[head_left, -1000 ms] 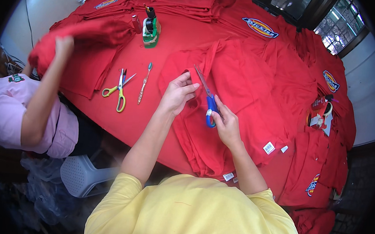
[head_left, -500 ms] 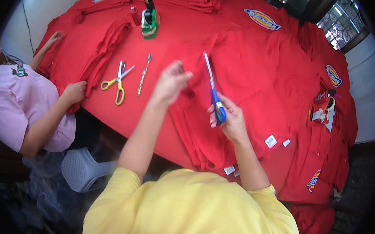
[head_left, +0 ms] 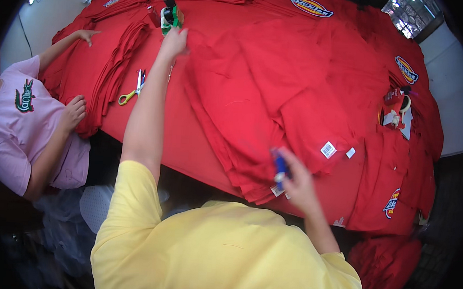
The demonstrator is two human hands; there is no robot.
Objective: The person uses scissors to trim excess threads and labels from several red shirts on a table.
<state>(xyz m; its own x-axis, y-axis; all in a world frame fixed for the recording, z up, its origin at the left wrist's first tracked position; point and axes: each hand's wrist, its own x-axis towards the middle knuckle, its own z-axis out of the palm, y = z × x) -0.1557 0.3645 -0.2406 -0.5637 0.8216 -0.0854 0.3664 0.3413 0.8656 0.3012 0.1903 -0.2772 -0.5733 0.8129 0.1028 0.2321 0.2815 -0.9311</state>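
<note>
Head view: left hand (head_left: 174, 40) outstretched (right hand (head_left: 299, 180) low).

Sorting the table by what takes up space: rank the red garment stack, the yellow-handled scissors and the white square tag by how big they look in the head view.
1. Red garment stack, by far the largest.
2. Yellow-handled scissors.
3. White square tag, smallest, though it lies nearer the camera than the scissors.
</note>
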